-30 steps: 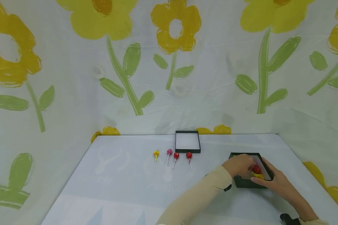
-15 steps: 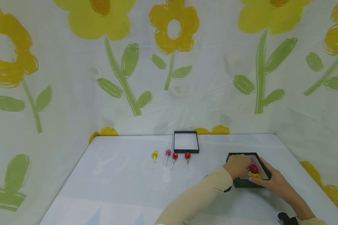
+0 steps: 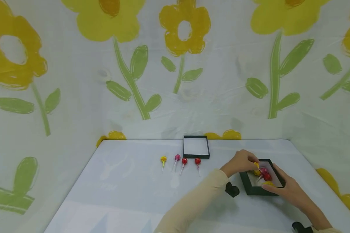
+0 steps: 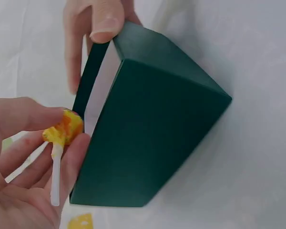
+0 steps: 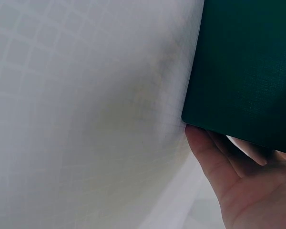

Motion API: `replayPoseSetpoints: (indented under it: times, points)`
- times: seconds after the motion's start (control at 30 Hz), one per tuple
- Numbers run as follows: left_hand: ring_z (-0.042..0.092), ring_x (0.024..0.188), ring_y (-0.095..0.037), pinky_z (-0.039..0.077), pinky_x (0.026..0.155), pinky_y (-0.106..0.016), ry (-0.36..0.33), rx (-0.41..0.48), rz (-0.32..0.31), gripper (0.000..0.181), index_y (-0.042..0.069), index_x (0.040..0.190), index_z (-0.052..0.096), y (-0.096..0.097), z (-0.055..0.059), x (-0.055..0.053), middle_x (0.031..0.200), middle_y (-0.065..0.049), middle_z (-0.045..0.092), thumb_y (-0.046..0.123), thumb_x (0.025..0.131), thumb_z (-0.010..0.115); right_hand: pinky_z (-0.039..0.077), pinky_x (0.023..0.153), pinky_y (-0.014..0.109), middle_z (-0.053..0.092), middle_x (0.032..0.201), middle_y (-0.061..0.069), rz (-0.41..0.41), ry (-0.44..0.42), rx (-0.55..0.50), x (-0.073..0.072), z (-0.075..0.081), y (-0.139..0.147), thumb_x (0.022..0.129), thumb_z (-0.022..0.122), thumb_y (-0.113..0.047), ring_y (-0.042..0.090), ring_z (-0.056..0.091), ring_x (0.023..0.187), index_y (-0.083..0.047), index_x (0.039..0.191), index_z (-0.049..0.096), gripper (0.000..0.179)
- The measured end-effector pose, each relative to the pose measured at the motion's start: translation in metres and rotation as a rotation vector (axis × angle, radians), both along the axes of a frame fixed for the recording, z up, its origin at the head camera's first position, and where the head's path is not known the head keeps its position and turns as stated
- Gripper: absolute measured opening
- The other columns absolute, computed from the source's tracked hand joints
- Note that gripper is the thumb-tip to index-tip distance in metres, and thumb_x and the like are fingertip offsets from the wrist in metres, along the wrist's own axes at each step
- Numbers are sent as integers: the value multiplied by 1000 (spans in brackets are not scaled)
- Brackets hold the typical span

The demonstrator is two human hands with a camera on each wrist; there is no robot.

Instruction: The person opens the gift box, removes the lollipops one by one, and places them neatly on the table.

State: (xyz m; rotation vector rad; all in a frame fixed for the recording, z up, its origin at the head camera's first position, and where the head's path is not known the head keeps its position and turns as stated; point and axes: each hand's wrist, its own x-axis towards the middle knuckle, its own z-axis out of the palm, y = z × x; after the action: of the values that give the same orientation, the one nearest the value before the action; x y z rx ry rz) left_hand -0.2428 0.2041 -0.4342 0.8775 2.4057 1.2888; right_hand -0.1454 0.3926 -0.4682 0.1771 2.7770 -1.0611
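In the left wrist view a yellow lollipop [image 4: 64, 129] with a white stick is pinched between the thumb and fingers of my left hand [image 4: 26, 157]. A second white stick [image 4: 26, 162] shows behind those fingers; its candy end is hidden. In the head view this left hand [image 3: 241, 160] is over the left rim of a dark green box [image 3: 261, 191]. My right hand [image 3: 291, 191] grips the box's right side, thumb over the near rim. Red and pink lollipops [image 3: 265, 174] and something yellow [image 3: 268, 183] by the thumb lie inside the box.
A square black-edged lid [image 3: 196, 156], white inside, lies at the table's back edge. In front of it lie a yellow lollipop [image 3: 163, 159], a pink one [image 3: 177, 157] and two red ones [image 3: 197, 161]. Flower-printed cloth [image 3: 215, 97] hangs behind the white table [image 3: 119, 187].
My left hand has come up out of the box and moved left, with a yellow lollipop in its fingers. My right hand keeps its hold on the box.
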Motion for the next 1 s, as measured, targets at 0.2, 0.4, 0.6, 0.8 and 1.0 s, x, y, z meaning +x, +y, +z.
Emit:
replayPoseSetpoints:
  times: [0.2,0.4,0.6,0.8,1.0]
  points:
    - [56,69,-3,48,64,-17,-187,184,18,20,6,101,73,-16,2,-1,83,11,64,6,82,69,24,89,76,8,145,40,-1,-1,-7,0,3,1,84,66,-48,63,12,126,-9,149,-10,108]
    - [57,69,-4,51,68,-22,-308,279,77,15,6,95,74,-23,3,4,80,8,65,5,81,71,23,90,76,9,145,41,8,0,-3,1,5,-2,85,67,-46,63,12,127,-7,149,-10,107]
    - [61,67,-8,55,77,-36,-400,374,83,15,2,94,73,-27,2,5,79,5,67,1,79,71,23,90,76,7,145,40,-5,-38,-2,-2,5,-2,84,66,-49,63,11,126,-8,149,-11,108]
    - [63,69,-11,52,83,-43,-447,426,108,16,3,95,73,-33,3,6,84,1,68,0,78,72,25,90,75,5,144,41,-12,-67,31,-3,5,-2,84,63,-54,64,13,124,-9,148,-13,109]
    - [63,70,-13,51,85,-43,-462,456,119,16,5,96,73,-43,4,7,86,0,68,2,80,72,24,91,75,4,144,42,-9,-76,34,-3,7,-4,84,63,-54,64,12,124,-7,148,-12,109]
